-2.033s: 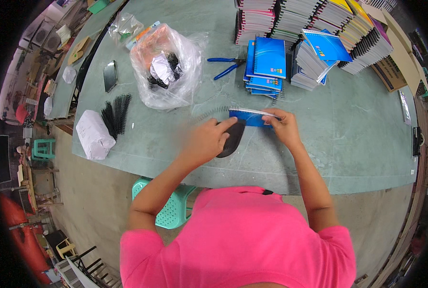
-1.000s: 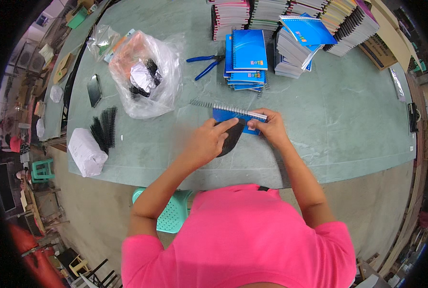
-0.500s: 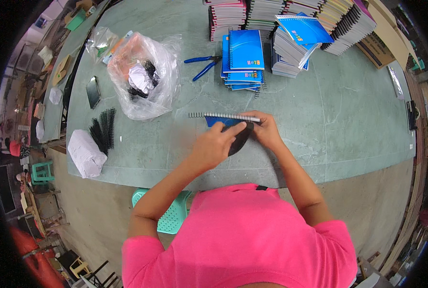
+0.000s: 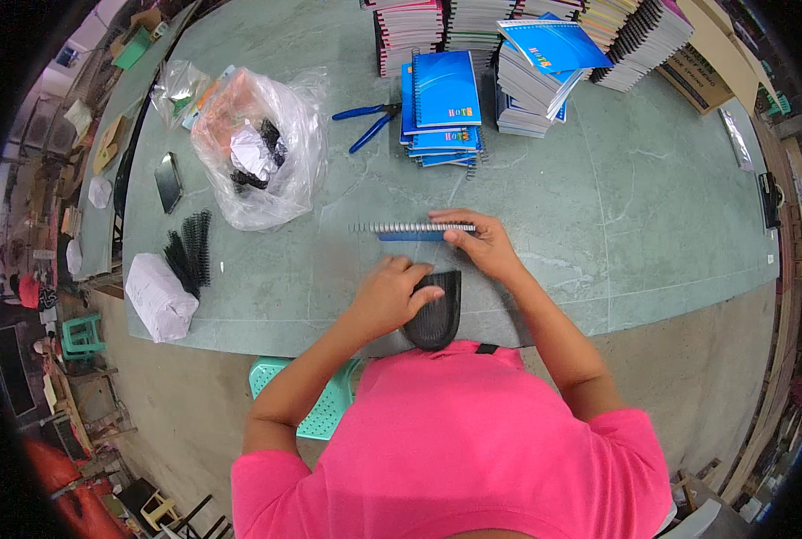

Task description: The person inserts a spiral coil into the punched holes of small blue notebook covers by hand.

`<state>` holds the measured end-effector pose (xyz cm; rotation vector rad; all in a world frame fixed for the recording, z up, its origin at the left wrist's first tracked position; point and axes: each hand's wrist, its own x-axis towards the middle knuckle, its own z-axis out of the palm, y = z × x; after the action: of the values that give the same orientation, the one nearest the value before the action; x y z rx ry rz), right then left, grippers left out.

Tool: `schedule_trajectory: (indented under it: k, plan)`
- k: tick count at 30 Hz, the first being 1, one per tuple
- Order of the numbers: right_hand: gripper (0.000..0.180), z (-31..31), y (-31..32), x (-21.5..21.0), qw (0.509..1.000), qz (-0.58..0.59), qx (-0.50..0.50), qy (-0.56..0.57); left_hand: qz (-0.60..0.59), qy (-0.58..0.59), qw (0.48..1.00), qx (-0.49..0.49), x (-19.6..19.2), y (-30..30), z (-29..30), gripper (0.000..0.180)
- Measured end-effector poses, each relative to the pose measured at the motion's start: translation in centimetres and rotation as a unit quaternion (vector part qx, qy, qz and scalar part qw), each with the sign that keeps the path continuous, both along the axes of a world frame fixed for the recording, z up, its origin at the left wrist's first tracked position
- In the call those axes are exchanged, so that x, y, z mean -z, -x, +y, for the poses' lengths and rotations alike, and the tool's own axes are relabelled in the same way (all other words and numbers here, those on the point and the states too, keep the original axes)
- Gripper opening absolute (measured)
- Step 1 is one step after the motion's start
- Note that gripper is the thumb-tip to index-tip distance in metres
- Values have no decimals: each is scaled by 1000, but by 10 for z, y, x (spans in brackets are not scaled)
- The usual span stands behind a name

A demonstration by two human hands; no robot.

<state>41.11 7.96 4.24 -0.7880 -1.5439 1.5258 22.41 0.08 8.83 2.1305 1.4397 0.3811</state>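
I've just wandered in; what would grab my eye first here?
Probably the bright pink short-sleeved shirt at the bottom centre. Next, perhaps, the blue-covered spiral-bound notebook in the person's bare right hand, mid-picture. Beyond it on the wide grey-green table sit a small pile of glossy blue spiral notebooks and, further left, a crumpled clear plastic bag.

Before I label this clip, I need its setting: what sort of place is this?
Probably a bookbinding workshop: stacks of coil-bound notebooks stand on the table, loose black coils lie at its left, and the blue notebook in the right hand has a coil jutting past its edge.
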Motion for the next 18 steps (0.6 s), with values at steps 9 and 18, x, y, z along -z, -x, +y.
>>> schedule_trajectory:
  k: [9, 18]
  plan:
    - [21, 3, -4, 7, 995, -34, 47, 82, -66, -250, 966, 19, -21, -31, 60, 31]
    - [17, -12, -4, -3, 984, -96, 143, -49, -20, -116, 992, 53, -26, -20, 70, 29]
